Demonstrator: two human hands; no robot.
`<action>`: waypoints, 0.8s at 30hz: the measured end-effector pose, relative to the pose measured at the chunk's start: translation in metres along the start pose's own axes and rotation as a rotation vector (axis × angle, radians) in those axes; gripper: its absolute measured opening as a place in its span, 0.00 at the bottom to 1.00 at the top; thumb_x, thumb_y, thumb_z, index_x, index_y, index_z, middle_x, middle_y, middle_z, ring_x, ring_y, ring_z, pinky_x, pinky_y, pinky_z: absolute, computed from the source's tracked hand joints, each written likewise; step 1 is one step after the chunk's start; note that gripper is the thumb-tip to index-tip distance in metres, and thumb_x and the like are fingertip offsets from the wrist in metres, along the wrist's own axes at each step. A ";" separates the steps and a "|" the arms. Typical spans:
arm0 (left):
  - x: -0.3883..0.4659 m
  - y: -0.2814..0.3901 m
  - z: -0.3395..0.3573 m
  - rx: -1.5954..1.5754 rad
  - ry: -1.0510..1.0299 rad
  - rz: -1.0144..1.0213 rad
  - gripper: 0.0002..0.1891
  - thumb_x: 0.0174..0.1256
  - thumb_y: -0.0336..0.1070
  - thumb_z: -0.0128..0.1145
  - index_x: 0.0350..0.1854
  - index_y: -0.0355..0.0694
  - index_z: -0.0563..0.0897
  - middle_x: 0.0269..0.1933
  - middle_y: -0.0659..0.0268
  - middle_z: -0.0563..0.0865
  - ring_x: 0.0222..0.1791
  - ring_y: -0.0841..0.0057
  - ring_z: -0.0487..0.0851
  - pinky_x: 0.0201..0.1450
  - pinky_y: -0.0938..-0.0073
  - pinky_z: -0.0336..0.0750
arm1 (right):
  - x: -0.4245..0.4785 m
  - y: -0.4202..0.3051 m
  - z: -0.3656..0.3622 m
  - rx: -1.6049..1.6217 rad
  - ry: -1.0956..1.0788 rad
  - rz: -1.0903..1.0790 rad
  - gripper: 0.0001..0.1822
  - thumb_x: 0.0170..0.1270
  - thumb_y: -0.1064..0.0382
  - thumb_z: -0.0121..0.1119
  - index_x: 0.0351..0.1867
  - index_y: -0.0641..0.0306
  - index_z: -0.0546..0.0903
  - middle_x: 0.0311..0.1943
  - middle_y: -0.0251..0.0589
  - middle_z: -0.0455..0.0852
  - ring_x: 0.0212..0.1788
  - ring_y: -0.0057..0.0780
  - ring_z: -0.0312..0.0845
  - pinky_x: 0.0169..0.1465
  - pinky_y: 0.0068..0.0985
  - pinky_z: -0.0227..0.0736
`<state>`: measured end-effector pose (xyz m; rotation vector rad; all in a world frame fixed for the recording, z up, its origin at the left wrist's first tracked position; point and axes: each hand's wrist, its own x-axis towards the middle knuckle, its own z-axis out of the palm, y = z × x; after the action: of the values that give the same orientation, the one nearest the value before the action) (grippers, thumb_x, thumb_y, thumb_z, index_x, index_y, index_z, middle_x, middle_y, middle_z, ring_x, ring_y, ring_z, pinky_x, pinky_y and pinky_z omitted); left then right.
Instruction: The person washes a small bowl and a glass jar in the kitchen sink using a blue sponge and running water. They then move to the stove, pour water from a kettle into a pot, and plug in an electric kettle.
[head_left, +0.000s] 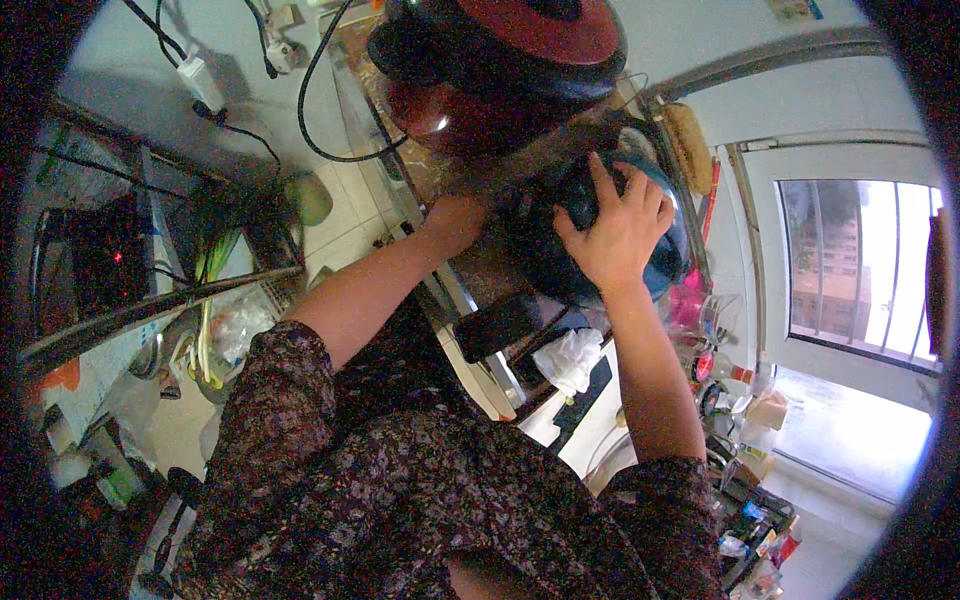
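Note:
My right hand rests over a dark, round pan or pot, with its fingers spread across the dark surface and the glossy bluish edge curving round it. To its left, my left hand reaches over the brown countertop; its fingers fade into shadow, so whether they hold anything cannot be told. Beyond both hands stands a large, glossy dark-red and black appliance or pot. A crumpled white cloth or paper lies nearer to me, below the pan.
A black cable loops beside the large appliance. On the left are a rack bar and spring onions. To the right, a brown sponge-like pad, bottles and packages line the wall by a barred window.

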<state>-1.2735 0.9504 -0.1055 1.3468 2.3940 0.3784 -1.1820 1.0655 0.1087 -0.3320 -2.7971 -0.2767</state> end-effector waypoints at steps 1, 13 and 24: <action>0.001 -0.004 -0.003 -0.007 0.017 0.017 0.13 0.57 0.34 0.45 0.43 0.43 0.77 0.37 0.58 0.82 0.35 0.61 0.81 0.37 0.62 0.76 | 0.000 -0.001 0.000 -0.008 0.003 -0.005 0.33 0.33 0.47 0.64 0.48 0.51 0.75 0.45 0.41 0.70 0.48 0.40 0.62 0.52 0.40 0.52; 0.010 -0.018 -0.008 -0.102 0.101 0.093 0.13 0.57 0.34 0.45 0.43 0.44 0.77 0.37 0.59 0.82 0.35 0.62 0.81 0.37 0.62 0.76 | 0.001 -0.003 -0.001 -0.040 -0.011 -0.018 0.33 0.34 0.48 0.64 0.49 0.51 0.74 0.45 0.39 0.71 0.48 0.38 0.63 0.52 0.37 0.52; 0.011 -0.021 -0.010 -0.134 0.106 0.146 0.12 0.56 0.34 0.45 0.42 0.45 0.77 0.37 0.60 0.82 0.35 0.62 0.81 0.37 0.62 0.76 | 0.002 -0.002 0.000 -0.034 -0.030 -0.036 0.34 0.33 0.47 0.64 0.49 0.51 0.73 0.45 0.40 0.70 0.49 0.41 0.62 0.53 0.40 0.51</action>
<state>-1.2988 0.9488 -0.1067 1.4771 2.3137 0.6532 -1.1846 1.0641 0.1087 -0.2967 -2.8330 -0.3307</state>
